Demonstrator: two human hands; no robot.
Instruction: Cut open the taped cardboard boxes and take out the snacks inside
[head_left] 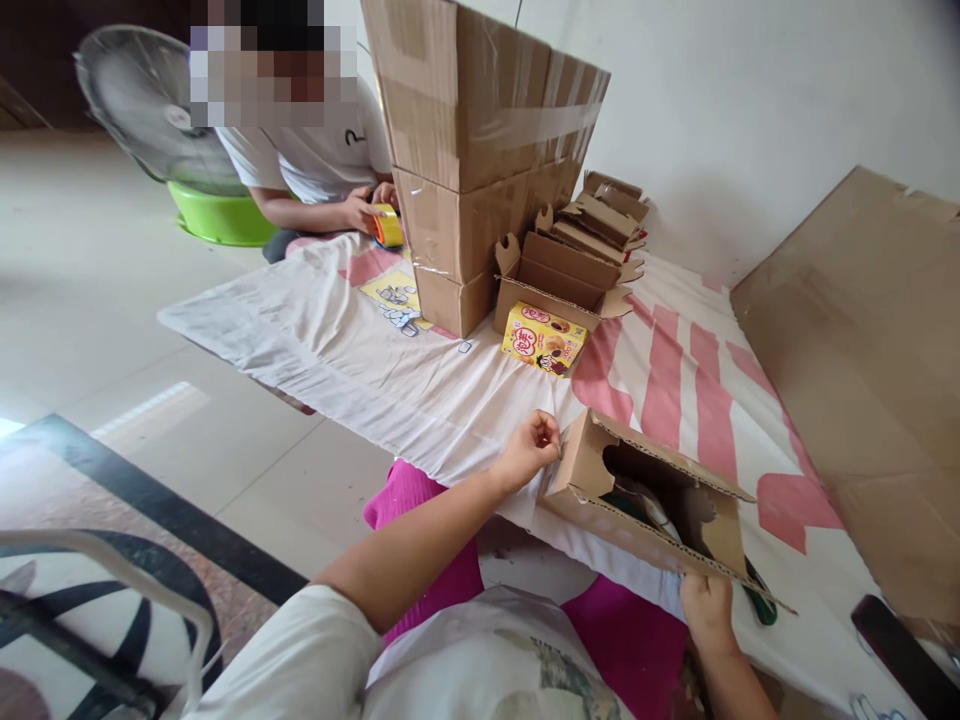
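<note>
In front of me on the cloth-covered table lies an open cardboard box [649,530], tilted, its opening facing up with flaps apart. Its inside is dark, and a cut-out shows in one inner flap. My right hand [706,605] grips the near edge of this box at its right end. At the left end is my left hand [531,450], fingers curled into a pinch beside the box's end wall; whatever they hold is too small to make out. Partly behind the box's right end, a dark green loop [761,603] pokes out, its kind unclear.
A yellow printed snack box [544,340] stands before a row of open cardboard boxes [559,270]. Taped cartons [480,150] rise in a stack behind. Across the table a person holds a tape roll [387,226]. A large cardboard sheet [862,380] leans at right, near a black object [904,650].
</note>
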